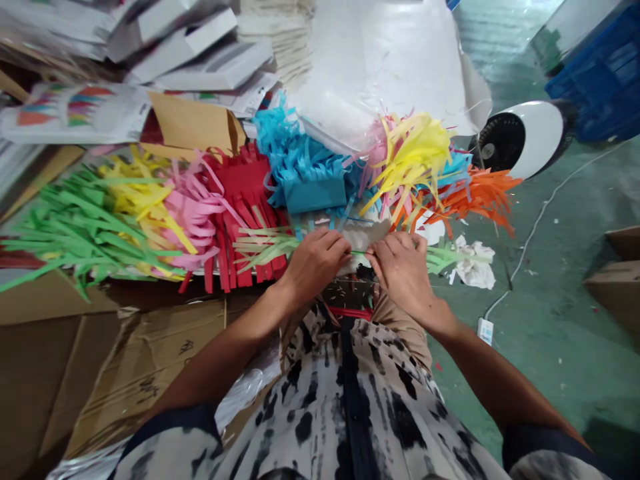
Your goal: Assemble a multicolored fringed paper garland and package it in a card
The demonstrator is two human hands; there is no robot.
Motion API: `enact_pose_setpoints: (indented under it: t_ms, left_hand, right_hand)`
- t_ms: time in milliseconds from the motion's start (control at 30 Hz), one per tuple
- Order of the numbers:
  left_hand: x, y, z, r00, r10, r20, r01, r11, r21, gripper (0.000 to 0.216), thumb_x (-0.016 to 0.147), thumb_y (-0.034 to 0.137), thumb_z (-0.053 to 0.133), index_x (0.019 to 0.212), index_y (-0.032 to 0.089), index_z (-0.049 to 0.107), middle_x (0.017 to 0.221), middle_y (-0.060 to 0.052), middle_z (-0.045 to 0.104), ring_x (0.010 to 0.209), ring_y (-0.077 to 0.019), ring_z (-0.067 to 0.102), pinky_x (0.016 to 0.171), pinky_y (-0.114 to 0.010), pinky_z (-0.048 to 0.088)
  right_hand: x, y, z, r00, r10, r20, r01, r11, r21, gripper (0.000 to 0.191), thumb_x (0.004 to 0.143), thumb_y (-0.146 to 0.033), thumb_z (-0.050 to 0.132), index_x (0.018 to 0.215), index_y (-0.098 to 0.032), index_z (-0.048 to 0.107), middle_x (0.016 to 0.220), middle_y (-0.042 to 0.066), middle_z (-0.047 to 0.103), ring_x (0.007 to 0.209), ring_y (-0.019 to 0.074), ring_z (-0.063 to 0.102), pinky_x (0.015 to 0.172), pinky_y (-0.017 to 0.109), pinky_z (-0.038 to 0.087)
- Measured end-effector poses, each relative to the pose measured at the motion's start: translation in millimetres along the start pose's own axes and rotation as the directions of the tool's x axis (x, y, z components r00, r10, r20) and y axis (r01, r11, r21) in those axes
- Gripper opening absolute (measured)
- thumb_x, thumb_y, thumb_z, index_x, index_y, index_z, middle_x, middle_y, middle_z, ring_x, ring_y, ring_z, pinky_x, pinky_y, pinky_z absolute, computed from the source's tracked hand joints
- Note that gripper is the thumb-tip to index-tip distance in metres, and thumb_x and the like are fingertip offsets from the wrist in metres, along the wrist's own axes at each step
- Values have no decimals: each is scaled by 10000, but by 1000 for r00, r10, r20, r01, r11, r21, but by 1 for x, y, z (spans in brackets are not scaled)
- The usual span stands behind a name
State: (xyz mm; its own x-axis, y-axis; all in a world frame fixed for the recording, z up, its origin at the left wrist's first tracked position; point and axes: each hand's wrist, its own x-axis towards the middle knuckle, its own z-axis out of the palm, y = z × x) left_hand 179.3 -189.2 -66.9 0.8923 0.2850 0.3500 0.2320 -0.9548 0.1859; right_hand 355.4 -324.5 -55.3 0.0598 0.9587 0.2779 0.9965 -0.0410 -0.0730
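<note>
My left hand (pixel 316 261) and my right hand (pixel 403 268) meet in front of me, both pinched on a bundle of light green paper strips (pixel 260 245). The bundle sticks out sideways past each hand, its right end (pixel 445 257) near crumpled white paper. Behind the hands lie piles of fringed paper: green (pixel 75 230), yellow (pixel 137 193), pink (pixel 193 217), red (pixel 245 200), blue (pixel 300 167), a second yellow (pixel 415 153) and orange (pixel 480 193).
Flattened cardboard (pixel 115 353) lies at my left. A white fan (pixel 523 137) stands on the green floor, its cable (pixel 535 227) running to a plug (pixel 485 330). A white plastic sheet (pixel 385 60), stacked boxes (pixel 190 47), a blue crate (pixel 600 80) and cardboard boxes (pixel 617 273) surround me.
</note>
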Motion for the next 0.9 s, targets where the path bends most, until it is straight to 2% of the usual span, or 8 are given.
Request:
enact_pose_setpoints:
  t_ms: [233, 333, 400, 467, 533, 633, 767, 900]
  left_hand:
    - [-1, -12, -15, 973, -222, 70, 226, 973, -49, 247, 1024, 410, 642, 937, 192, 720, 995, -77, 735, 976, -280, 603, 791, -399, 408]
    - [3, -13, -20, 946, -300, 121, 310, 948, -71, 209, 987, 393, 693, 917, 200, 729, 1003, -74, 734, 989, -285, 603, 794, -398, 408]
    - [4, -11, -21, 943, -315, 107, 324, 944, -69, 169, 971, 374, 716, 978, 206, 738, 1053, -73, 742, 1011, -286, 609, 808, -407, 418]
    - [4, -7, -18, 970, -239, 50, 241, 968, -65, 124, 985, 323, 704, 1057, 231, 747, 1104, -56, 757, 1062, -278, 621, 871, -426, 430]
    - [2, 0, -12, 996, -84, -5, 84, 996, -35, 131, 1021, 250, 649, 1094, 258, 757, 1114, -29, 777, 1097, -253, 634, 959, -437, 428]
    - [-4, 10, -4, 997, 68, -42, -66, 996, 61, 198, 1043, 197, 592, 1126, 230, 769, 1088, -30, 795, 1083, -240, 649, 1003, -432, 442]
    - [-16, 11, -3, 991, 91, -99, -77, 987, 144, 227, 1028, 174, 594, 1178, 191, 763, 1099, -51, 804, 1058, -252, 658, 963, -426, 484]
    - [-33, -5, -9, 989, 55, -137, -24, 976, 216, 279, 1001, 110, 589, 1166, 250, 764, 1111, -7, 816, 1067, -238, 674, 983, -428, 486]
  right_hand:
    - [3, 9, 1, 995, 58, 76, -54, 997, -55, 325, 1105, -379, 457, 950, -184, 667, 956, 101, 703, 1020, 302, 534, 917, 454, 263]
    - [5, 12, 0, 993, 66, 93, -64, 998, -25, 334, 1101, -388, 453, 937, -192, 669, 940, 94, 702, 1009, 301, 536, 904, 451, 267]
    - [5, 11, -2, 994, 77, 79, -77, 997, -4, 323, 1097, -385, 464, 944, -194, 675, 943, 93, 705, 1018, 300, 541, 903, 449, 275]
    - [4, 6, -3, 998, 58, 39, -58, 998, 9, 256, 1092, -343, 488, 1020, -206, 693, 989, 85, 725, 1070, 299, 550, 921, 454, 280]
    - [1, -1, -4, 1000, -10, 3, 9, 1000, 15, 201, 1089, -268, 505, 1090, -240, 705, 1045, 61, 754, 1116, 280, 565, 960, 463, 280]
    - [-6, -10, -4, 996, -88, -30, 87, 996, -16, 228, 1089, -198, 512, 1110, -281, 723, 1094, 24, 784, 1152, 249, 587, 1001, 461, 284]
    - [-23, -1, -5, 994, -88, -63, 81, 990, -112, 256, 1084, -200, 538, 1258, -301, 697, 1215, 9, 780, 1233, 262, 571, 1003, 462, 300]
    - [-43, 22, -11, 990, -72, -121, 52, 986, -158, 319, 1048, -125, 557, 1302, -279, 675, 1240, 17, 780, 1221, 260, 577, 994, 464, 298]
